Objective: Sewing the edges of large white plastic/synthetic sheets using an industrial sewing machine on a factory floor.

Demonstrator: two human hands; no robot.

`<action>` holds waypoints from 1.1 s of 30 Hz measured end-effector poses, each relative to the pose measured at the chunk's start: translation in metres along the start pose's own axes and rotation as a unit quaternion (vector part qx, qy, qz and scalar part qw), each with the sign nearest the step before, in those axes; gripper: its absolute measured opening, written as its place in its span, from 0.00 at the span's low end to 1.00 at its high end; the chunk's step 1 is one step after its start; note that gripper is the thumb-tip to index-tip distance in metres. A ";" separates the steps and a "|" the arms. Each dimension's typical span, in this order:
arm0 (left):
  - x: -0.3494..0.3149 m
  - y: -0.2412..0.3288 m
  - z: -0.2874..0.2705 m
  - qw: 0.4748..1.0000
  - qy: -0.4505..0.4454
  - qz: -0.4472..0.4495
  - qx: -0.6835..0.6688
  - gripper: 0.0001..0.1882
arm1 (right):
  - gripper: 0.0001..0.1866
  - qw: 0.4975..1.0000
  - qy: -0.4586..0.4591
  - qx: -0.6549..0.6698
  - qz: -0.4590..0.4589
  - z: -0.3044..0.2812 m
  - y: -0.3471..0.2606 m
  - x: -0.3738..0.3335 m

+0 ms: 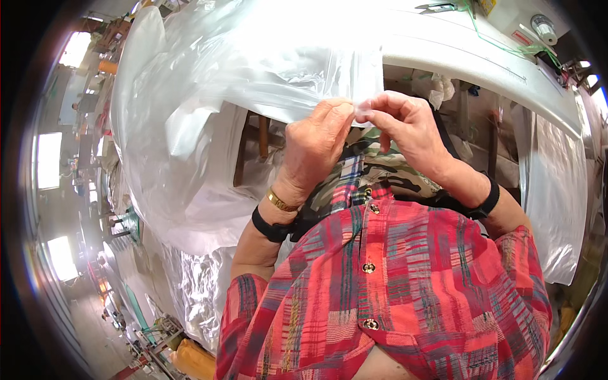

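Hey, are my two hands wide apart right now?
No, the left hand and right hand are close together at the edge of the plastic, fingertips side by side.

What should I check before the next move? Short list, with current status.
1. Left hand on the film: ok, fingertips pinch the edge of the clear plastic film.
2. Right hand on the film: ok, thumb and forefinger close on it right beside the left fingertips.
3. Film smooth: not ok, wrinkled, with loose folds on the left.
4. Number of layers pinched: cannot tell, fingers and glare hide it.
5. Metal tool away from the hands: ok, it lies at the far edge of the view.
6. Green cord clear of the hands: ok, apart from both.
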State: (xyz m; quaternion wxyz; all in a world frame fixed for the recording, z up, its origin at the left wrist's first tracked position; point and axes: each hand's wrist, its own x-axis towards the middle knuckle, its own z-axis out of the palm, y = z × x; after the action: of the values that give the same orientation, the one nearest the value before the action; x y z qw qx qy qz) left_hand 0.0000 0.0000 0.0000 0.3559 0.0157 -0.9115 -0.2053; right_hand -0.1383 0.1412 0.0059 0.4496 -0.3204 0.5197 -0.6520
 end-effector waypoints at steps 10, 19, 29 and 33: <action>-0.001 0.007 0.016 0.997 -0.028 -0.008 0.075 0.19 | 0.08 0.950 0.051 -0.301 -0.067 -0.008 0.008 -0.008; -0.008 -0.011 0.033 0.989 -0.059 0.069 0.113 0.10 | 0.09 0.950 0.053 -0.307 -0.031 -0.010 0.010 -0.012; -0.001 -0.004 0.027 0.994 -0.005 0.053 0.090 0.09 | 0.12 0.928 0.121 -0.343 -0.083 -0.014 0.001 -0.017; -0.001 -0.004 0.025 0.994 0.030 0.057 0.094 0.12 | 0.16 0.918 0.149 -0.355 -0.100 -0.018 0.011 -0.007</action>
State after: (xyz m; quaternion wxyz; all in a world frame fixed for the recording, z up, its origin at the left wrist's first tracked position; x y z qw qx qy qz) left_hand -0.0159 0.0054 -0.0192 0.3914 0.0036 -0.9150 -0.0978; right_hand -0.1490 0.1542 -0.0094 0.1565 -0.4083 0.7431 -0.5065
